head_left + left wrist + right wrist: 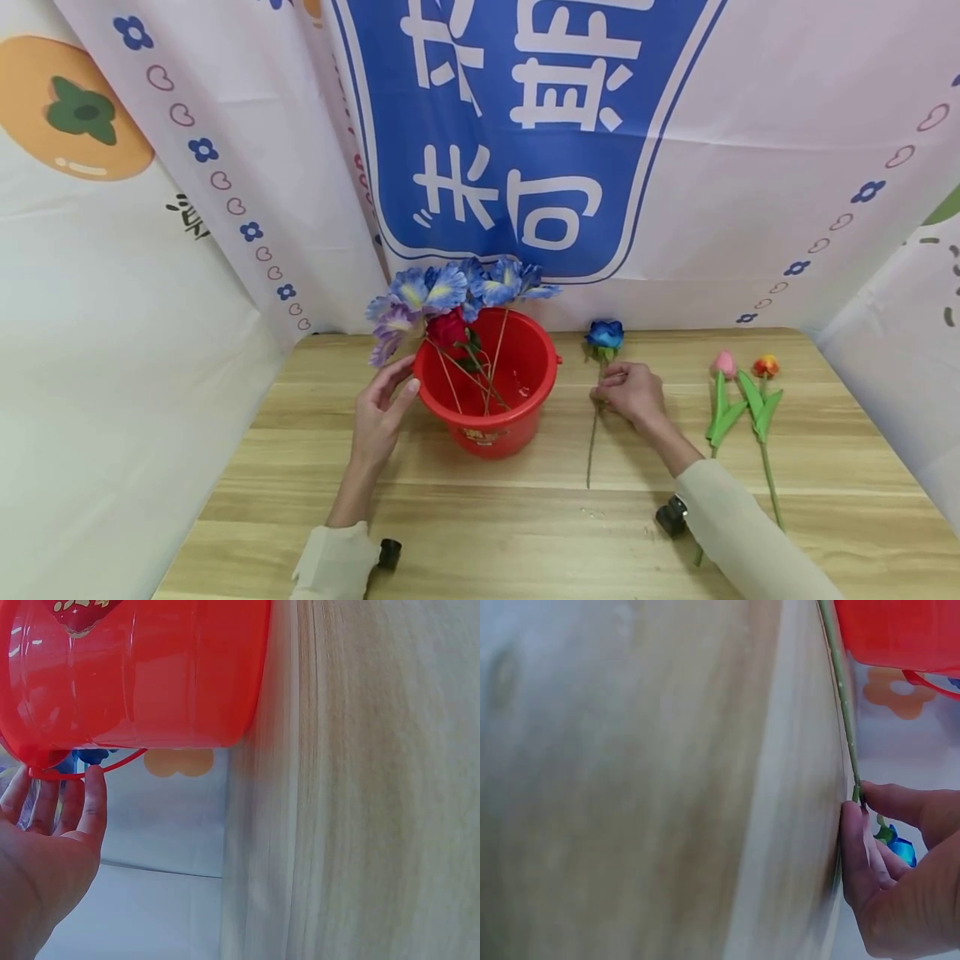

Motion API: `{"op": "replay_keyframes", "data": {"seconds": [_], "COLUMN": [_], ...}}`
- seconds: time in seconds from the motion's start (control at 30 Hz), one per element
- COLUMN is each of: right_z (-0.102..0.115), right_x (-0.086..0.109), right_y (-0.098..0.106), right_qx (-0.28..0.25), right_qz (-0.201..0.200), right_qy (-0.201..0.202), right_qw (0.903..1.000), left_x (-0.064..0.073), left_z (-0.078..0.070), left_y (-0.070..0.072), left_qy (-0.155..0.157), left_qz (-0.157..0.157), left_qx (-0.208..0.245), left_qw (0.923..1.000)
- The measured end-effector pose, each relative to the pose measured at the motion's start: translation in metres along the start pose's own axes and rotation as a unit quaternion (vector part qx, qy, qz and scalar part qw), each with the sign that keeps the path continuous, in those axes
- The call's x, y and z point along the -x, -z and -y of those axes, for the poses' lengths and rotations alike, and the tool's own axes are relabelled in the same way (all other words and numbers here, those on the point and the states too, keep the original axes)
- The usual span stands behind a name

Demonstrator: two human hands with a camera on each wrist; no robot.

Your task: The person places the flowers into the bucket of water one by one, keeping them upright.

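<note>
the left wrist view shows the handle (126, 760) of the red bucket (517, 435), hidden from the head view, at the left hand (381, 415), fingers (94, 806) outstretched; rightward, the right hand (633, 392) pinches the blue rose (604, 334) by its stem (592, 446).

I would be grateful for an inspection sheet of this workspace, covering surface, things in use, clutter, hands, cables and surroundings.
Surface: wood-grain table.
Job's things: red bucket upright, with blue flowers, a purple flower and a red flower leaning in it; blue rose to its right; pink tulip and orange-red tulip lying farther right.
Clutter: small shiny specks on the table, too small to identify.
Hands: left hand touches the bucket near its rim; right hand pinches the blue rose's stem.
Cables: nothing seen.
Surroundings: white printed cloth with a blue panel behind the table.
</note>
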State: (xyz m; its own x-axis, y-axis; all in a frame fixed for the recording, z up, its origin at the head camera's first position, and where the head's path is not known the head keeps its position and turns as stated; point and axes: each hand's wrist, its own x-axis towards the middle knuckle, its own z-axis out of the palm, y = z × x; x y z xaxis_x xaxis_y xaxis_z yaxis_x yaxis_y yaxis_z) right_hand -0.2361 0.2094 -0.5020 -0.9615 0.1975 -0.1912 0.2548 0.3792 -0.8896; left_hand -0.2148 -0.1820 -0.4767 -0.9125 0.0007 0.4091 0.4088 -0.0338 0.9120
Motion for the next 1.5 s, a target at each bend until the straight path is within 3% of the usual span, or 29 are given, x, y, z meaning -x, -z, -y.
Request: {"op": "replay_keyframes", "data": {"seconds": [0.23, 0.53, 1.5], "right_z": [-0.001, 0.008, 0.081], "right_x": [0.001, 0.011, 0.046], "right_y": [0.002, 0.006, 0.029], "right_qx": [-0.047, -0.099, -0.159], "right_qz": [0.01, 0.03, 0.024], "right_qy": [-0.024, -0.024, 0.093], "right_qw": [0.9986, 0.9943, 0.9826], "left_x": [0.001, 0.001, -0.001], "left_z": [0.001, 0.001, 0.001], "left_y": [-0.001, -0.001, -0.001], "left_qy": [-0.001, 0.002, -0.003], "left_qz": [-0.002, -0.002, -0.006], "left_qx": [0.003, 0.002, -0.006], "left_qw": [1.0, 1.0, 1.0]}}
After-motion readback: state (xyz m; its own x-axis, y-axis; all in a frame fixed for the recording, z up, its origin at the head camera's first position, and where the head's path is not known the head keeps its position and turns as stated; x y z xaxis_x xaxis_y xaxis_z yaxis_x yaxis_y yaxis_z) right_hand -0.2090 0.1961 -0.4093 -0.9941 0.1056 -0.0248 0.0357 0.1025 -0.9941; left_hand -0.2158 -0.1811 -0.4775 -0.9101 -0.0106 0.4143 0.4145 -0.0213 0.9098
